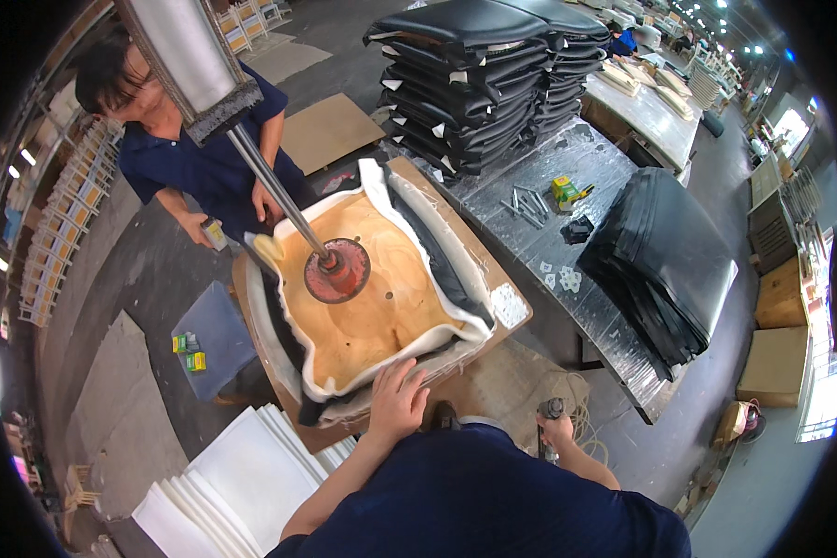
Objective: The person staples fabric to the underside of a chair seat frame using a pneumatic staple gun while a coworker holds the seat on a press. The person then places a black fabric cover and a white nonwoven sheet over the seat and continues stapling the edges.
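A wooden seat panel [391,270] with white padding folded up around its edges lies on a board-topped stand. From above, a metal rod with a red round press foot [338,272] bears down on the wood. My left hand [398,400] rests at the near edge of the padding, fingers stretched out and holding nothing. Off to the right, apart from the seat, my right hand [556,431] is closed around a dark staple gun [551,407]. Black cover material [437,251] shows between padding and stand.
Across the stand, a co-worker [205,139] holds a small box. Stacked black padded seats [465,84] and folded black sheets [665,256] lie on the metal table [521,153] at right, with staple strips [528,206]. White foam sheets [223,484] stand at lower left. A hose [586,418] coils near my right hand.
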Available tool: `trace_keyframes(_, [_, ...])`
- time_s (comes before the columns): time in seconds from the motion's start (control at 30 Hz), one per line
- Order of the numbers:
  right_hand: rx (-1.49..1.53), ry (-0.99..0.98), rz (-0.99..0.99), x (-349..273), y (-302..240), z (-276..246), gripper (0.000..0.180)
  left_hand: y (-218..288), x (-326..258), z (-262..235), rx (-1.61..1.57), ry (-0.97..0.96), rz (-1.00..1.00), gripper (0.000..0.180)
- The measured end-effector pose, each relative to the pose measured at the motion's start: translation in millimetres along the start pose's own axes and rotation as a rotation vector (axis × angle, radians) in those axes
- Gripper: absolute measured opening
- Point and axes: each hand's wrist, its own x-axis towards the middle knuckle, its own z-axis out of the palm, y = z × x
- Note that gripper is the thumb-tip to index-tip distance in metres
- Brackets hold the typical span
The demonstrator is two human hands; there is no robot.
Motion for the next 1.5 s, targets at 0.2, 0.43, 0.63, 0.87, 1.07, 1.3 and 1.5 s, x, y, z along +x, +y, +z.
trace_keyframes(0.2, [-0.075,-0.03,-0.031,-27.9,12.6,18.8,0.043,-20.8,-41.2,-18.6,-0.003,0.015,-0.061,0.038])
trace_keyframes(0.43, [-0.091,-0.092,-0.106,-54.6,-0.2,45.0,0.04,-0.6,-64.4,-28.2,-0.108,0.101,0.099,0.04])
trace_keyframes(0.63, [-0.065,-0.052,-0.239,-48.6,2.0,50.2,0.042,-31.7,-73.1,-46.0,0.024,0.086,-0.141,0.069])
trace_keyframes(0.87, [0.119,-0.067,-0.214,-66.6,12.0,45.6,0.036,-67.8,-75.6,-42.0,0.253,-0.037,-0.087,0.065])
trace_keyframes(1.07, [0.113,-0.032,-0.245,-86.5,26.4,41.3,0.031,-70.7,-75.2,-31.7,0.132,0.005,-0.159,0.062])
trace_keyframes(1.3, [0.168,-0.039,-0.22,-85.2,23.8,40.9,0.031,-80.4,-70.7,-47.3,0.096,-0.053,-0.133,0.059])
trace_keyframes(1.5, [0.16,-0.083,-0.185,-51.9,-3.6,33.9,0.031,-92.6,-63.3,-68.3,-0.03,0.098,-0.275,0.044])
